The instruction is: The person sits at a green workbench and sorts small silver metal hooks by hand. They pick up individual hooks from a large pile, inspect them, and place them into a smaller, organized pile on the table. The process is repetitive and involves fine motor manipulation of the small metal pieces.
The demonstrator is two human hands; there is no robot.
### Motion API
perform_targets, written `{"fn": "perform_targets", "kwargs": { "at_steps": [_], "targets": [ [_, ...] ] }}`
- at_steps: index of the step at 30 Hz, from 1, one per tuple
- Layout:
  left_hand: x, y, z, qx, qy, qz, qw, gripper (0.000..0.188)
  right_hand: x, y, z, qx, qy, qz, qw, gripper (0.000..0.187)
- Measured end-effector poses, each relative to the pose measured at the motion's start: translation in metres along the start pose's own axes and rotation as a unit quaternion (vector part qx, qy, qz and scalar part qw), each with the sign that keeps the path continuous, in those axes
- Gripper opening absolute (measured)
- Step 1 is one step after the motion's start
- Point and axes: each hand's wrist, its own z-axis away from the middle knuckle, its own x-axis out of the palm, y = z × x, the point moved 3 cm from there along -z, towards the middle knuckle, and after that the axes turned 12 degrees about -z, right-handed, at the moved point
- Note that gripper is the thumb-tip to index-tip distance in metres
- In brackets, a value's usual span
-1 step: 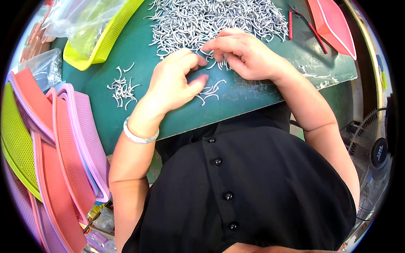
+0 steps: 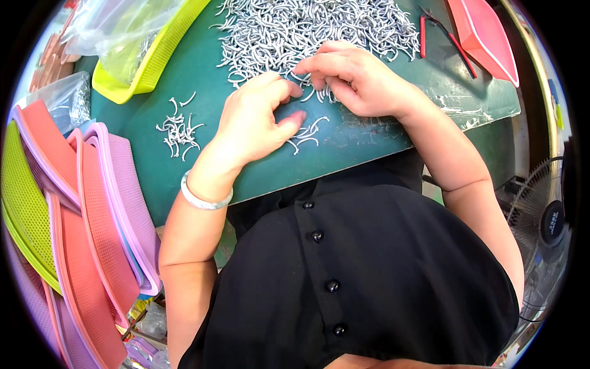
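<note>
With both hands working at the near rim of the big heap of small curved metal pieces (image 2: 307,27) toward the green table's (image 2: 184,178) far edge, the left hand's (image 2: 255,120) curled fingers and the right hand's (image 2: 356,77) narrow pinch looked liable to snag tangled neighbours and scatter them toward the few pieces (image 2: 305,134) by the near edge

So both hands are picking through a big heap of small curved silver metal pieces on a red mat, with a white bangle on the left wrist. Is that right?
Not quite: the mat is dark green, not red, as the head view shows. The rest holds: the left hand and right hand work at the edge of the big heap of small curved silver metal pieces, and a white bangle sits on the left wrist.
</note>
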Motion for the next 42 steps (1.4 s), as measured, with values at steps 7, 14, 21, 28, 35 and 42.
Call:
{"fn": "perform_targets", "kwargs": {
  "at_steps": [7, 14, 21, 28, 35, 42],
  "targets": [
    [0.007, 0.003, -0.001, -0.014, 0.017, -0.038, 0.999, 0.01, -0.001, 0.0, 0.0, 0.001, -0.002, 0.0, 1.0, 0.047],
    [0.007, 0.001, 0.0, 0.004, 0.051, -0.044, 0.998, 0.007, 0.0, 0.001, 0.0, 0.005, 0.007, 0.001, 1.0, 0.05],
    [0.005, 0.0, 0.002, 0.01, 0.049, -0.039, 0.998, 0.01, 0.001, -0.001, 0.0, 0.012, -0.006, 0.005, 1.0, 0.05],
    [0.003, 0.002, 0.003, 0.026, 0.055, -0.053, 0.997, 0.01, 0.006, -0.001, 0.001, 0.002, -0.014, 0.012, 1.0, 0.042],
    [0.002, 0.003, 0.004, 0.03, 0.048, -0.051, 0.997, 0.012, 0.009, -0.009, 0.001, -0.017, -0.045, 0.015, 0.999, 0.044],
    [-0.003, 0.0, 0.005, -0.008, 0.001, -0.001, 1.0, 0.018, 0.013, -0.012, 0.0, -0.041, -0.039, 0.047, 0.997, 0.049]
  ]
}}
